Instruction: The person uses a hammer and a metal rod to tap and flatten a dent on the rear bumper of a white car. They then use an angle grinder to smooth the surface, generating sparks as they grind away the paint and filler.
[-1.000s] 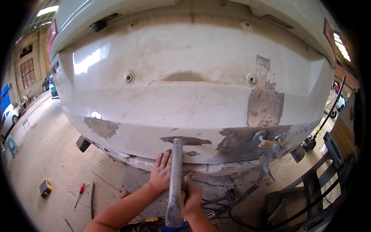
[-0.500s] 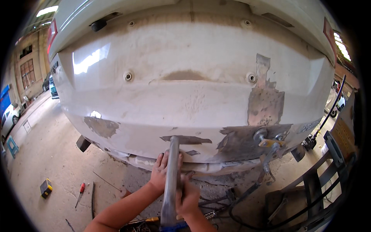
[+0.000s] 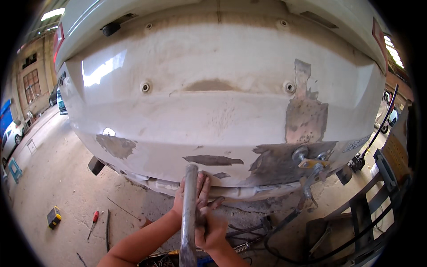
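My left hand [image 3: 203, 189] lies with its fingers stretched out against the lower edge of a white car tailgate [image 3: 209, 115]. In front of it passes a long grey metal bar [image 3: 188, 209], its rounded upper end just below a dark bare patch [image 3: 213, 159] in the paint. My right hand [image 3: 212, 229], blurred, is closed beside the bar and seems to grip it; the exact hold is partly hidden. More sanded grey patches mark the panel, the largest at the lower right, where a metal puller clamp [image 3: 307, 162] is fixed.
A red screwdriver [image 3: 93, 224], a black-and-yellow tape measure [image 3: 54, 217] and a dark rod [image 3: 107, 230] lie on the concrete floor at left. A black frame stand [image 3: 360, 222] and a cable [image 3: 320, 258] occupy the right. A blue stool [image 3: 15, 171] stands far left.
The metal bar's upper end has shifted down and left, off the dark patch, and my right hand has moved slightly left with it. My left hand's fingers now show right of the bar.
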The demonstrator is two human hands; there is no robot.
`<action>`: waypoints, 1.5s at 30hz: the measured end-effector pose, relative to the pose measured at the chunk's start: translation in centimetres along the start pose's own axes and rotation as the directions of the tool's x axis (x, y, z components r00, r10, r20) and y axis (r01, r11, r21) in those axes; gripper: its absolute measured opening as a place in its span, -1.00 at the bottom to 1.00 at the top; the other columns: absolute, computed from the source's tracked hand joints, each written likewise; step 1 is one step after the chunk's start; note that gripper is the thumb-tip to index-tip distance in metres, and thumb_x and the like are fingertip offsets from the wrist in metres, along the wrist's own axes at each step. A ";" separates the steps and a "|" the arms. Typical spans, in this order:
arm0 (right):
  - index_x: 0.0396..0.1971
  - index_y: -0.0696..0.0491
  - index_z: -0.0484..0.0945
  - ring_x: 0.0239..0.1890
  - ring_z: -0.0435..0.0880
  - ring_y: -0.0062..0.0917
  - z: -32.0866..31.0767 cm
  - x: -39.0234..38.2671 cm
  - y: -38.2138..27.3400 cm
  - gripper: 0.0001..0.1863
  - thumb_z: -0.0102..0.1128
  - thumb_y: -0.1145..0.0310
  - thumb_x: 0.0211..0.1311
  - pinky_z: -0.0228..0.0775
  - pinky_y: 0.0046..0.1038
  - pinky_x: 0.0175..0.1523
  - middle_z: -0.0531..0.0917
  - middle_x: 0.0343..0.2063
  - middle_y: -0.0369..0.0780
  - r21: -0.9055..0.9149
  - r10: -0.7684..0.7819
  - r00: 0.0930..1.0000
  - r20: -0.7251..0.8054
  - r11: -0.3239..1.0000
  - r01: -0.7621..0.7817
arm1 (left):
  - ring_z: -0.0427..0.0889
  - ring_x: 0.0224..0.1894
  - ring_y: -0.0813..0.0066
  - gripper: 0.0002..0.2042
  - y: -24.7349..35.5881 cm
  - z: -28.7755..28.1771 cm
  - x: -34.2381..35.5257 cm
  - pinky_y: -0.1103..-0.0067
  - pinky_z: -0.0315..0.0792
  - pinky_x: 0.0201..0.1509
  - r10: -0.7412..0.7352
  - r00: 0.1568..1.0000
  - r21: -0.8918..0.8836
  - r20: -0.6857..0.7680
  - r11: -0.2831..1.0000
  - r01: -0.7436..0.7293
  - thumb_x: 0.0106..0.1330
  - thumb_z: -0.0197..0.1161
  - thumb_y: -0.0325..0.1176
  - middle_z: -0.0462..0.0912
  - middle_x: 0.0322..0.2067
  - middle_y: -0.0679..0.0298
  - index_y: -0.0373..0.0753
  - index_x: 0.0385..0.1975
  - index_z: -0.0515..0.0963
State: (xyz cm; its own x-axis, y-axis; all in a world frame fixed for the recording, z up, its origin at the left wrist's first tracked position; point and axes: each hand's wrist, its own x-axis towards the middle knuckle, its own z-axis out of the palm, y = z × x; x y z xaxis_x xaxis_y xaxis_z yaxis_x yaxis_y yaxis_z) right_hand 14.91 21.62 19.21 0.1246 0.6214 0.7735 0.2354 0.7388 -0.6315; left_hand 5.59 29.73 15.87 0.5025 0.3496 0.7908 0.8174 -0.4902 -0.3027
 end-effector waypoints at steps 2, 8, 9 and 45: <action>-0.61 0.11 0.36 -0.73 0.45 -0.16 0.0 0.8 -0.2 -0.65 -0.06 0.10 0.13 0.22 -0.31 -0.61 0.38 -0.80 -0.12 -0.002 0.047 0.998 -0.029 0.999 -0.047 | 0.34 0.14 0.06 -0.40 -0.2 1.2 -0.8 0.14 0.24 0.12 -0.065 0.998 -0.118 0.004 0.991 0.065 0.10 0.14 0.02 0.40 0.03 0.00 -0.31 0.05 0.39; -0.59 0.12 0.39 -0.74 0.44 -0.18 -0.2 0.0 0.2 -0.63 -0.06 0.09 0.15 0.20 -0.31 -0.61 0.37 -0.80 -0.13 0.002 0.012 0.998 -0.058 1.000 -0.012 | 0.21 0.22 0.03 -0.35 0.0 2.4 -1.6 0.19 0.08 0.25 -0.088 0.996 -0.138 -0.035 0.987 0.082 0.04 0.20 0.06 0.36 0.06 0.00 -0.28 0.07 0.39; -0.59 0.13 0.40 -0.74 0.44 -0.18 -0.2 -0.1 0.3 -0.62 -0.06 0.09 0.15 0.20 -0.31 -0.61 0.37 -0.80 -0.13 0.003 -0.002 0.996 -0.088 1.000 0.002 | 0.19 0.24 0.03 -0.33 -0.1 2.9 -2.1 0.20 0.05 0.28 -0.067 0.997 -0.104 -0.044 0.993 0.062 0.02 0.21 0.07 0.35 0.08 0.01 -0.28 0.07 0.38; -0.55 0.09 0.46 -0.69 0.52 -0.29 -1.3 -0.5 1.0 -0.80 0.13 0.25 0.02 0.35 -0.41 -0.54 0.47 -0.75 -0.17 -0.001 0.083 0.993 -0.085 0.996 -0.084 | 0.14 0.26 0.05 -0.33 -1.2 1.2 -1.2 0.23 -0.07 0.32 0.061 0.998 0.132 0.033 0.989 -0.064 0.08 0.16 0.08 0.22 0.20 -0.01 -0.34 0.08 0.35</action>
State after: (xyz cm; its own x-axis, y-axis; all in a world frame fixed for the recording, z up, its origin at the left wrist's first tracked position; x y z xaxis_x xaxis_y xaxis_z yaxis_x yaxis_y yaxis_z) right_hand 16.35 21.72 18.28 0.2257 0.6563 0.7199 0.2250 0.6839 -0.6940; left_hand 4.30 30.84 14.61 0.5602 0.3457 0.7528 0.8133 -0.4022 -0.4205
